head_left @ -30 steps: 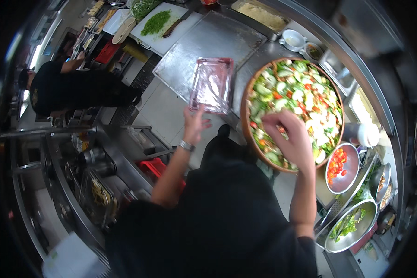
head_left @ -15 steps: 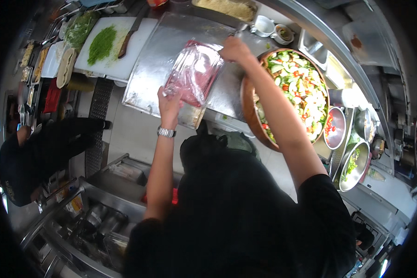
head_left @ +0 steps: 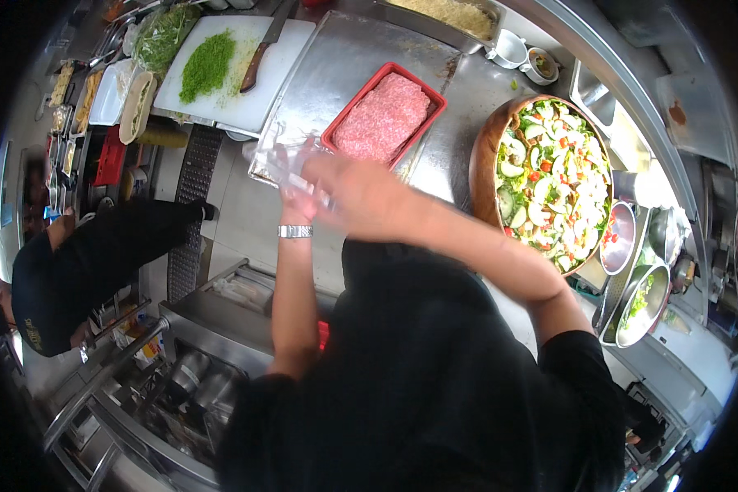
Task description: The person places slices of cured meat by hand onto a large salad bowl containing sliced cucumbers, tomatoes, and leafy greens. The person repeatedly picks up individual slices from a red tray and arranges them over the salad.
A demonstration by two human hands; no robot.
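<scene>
Raw minced meat point(head_left: 384, 116) fills a red plastic tray point(head_left: 435, 117), uncovered, on a metal sheet tray point(head_left: 330, 61). Just nearer to me, my left hand point(head_left: 298, 198), with a metal watch on its wrist, is closed on crumpled clear plastic film point(head_left: 280, 162). My right hand point(head_left: 365, 195) reaches across from the right and overlaps the left at the film. It is smeared by motion, so its finger grip is not clear. Both hands are off the meat tray's far end.
A wooden bowl point(head_left: 485, 160) of chopped salad stands at right, metal bowls point(head_left: 641, 316) beyond it. At left, a white cutting board point(head_left: 246, 102) carries chopped greens point(head_left: 207, 67) and a knife point(head_left: 256, 66). Another person point(head_left: 98, 266) in dark clothes is at far left.
The clear film has come off the meat tray and is bunched at my hands. My right hand has swung left and nearer, from the tray's far right corner to my left hand.
</scene>
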